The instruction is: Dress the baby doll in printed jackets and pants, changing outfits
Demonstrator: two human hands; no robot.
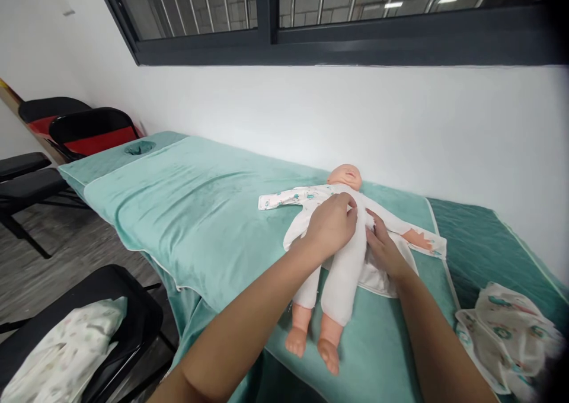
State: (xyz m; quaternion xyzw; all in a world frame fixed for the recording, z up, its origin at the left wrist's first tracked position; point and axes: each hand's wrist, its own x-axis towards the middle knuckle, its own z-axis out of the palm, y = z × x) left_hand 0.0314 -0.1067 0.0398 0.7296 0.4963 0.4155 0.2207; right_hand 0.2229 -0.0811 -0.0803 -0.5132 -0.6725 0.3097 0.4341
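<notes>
A baby doll (344, 176) lies on its back on a teal-covered massage table (195, 213), head toward the wall and bare feet toward me. It wears a white suit over an opened printed garment (284, 199). My left hand (329, 225) lies over the doll's chest, fingers curled and pinching the white fabric. My right hand (384, 246) rests against the doll's side, its fingers also closed on the white fabric at the front.
A crumpled printed cloth (507, 332) lies on the table at the right. Another printed cloth (66, 349) sits on a black chair (133, 314) at lower left. More black and red chairs (89, 130) stand at the left. A white wall runs behind the table.
</notes>
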